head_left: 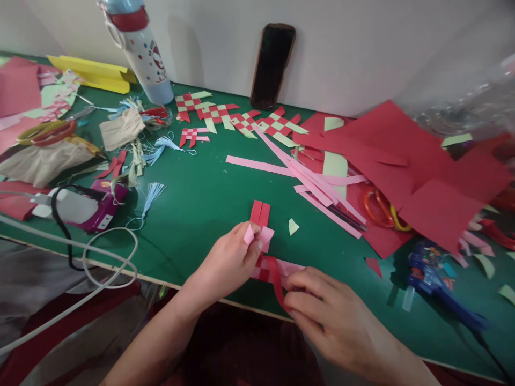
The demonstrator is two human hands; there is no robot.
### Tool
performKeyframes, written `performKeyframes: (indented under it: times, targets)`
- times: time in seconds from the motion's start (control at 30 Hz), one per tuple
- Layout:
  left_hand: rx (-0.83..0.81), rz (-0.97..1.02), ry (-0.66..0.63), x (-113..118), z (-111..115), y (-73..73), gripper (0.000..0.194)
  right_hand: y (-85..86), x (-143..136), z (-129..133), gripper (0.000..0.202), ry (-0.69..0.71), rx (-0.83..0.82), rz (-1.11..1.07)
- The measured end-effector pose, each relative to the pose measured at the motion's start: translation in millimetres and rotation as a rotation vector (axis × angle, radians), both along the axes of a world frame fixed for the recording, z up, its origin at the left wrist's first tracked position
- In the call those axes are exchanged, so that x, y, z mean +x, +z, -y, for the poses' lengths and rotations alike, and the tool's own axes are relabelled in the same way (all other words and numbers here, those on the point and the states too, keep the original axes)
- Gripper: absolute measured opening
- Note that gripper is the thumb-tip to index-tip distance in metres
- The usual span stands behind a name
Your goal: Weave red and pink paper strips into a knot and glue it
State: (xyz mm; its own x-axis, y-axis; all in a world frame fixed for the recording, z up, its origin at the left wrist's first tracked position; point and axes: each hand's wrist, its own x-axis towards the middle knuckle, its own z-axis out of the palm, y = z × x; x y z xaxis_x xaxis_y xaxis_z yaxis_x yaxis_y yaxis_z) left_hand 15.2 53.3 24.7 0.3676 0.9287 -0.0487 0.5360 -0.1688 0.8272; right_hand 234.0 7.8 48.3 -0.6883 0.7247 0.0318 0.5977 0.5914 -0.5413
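Observation:
Near the table's front edge, red and pink paper strips cross in a small weave point(263, 272). My left hand point(237, 254) pinches the weave's upper left part, with folded pink ends point(266, 236) poking out by the thumb. Two red strips point(260, 210) run side by side away from me beyond those fingers. My right hand point(319, 305) has its fingers closed on a curved red paper strip point(277, 281) that bends down from the weave. A pink strip point(295, 266) reaches right from the weave to the right fingertips. Both palms are hidden.
Loose pink strips point(306, 182) and red paper sheets point(402, 161) lie at the right, with scissors point(376, 206) and a blue glue gun point(438, 289). Woven paper pieces point(241, 120), a phone point(273, 67) and a bottle point(147, 59) line the back. Tassels point(152, 195) and a purple power strip point(100, 206) are left.

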Motion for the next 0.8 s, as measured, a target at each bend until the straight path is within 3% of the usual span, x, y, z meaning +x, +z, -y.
performKeyframes:
  times: [0.33, 0.57, 0.8]
  targets:
    - [-0.020, -0.020, -0.020, 2.1, 1.7, -0.2, 0.019, -6.4, -3.5, -6.1, 0.018, 0.040, 0.129, -0.053]
    - [0.004, 0.066, -0.112, -5.3, 1.9, -1.5, 0.028, -5.2, -6.4, -11.0, 0.016, 0.060, 0.157, -0.066]
    - [0.014, -0.089, -0.028, 2.7, 2.8, -4.2, 0.041, -1.4, -8.6, -12.2, 0.013, 0.068, 0.198, -0.068]
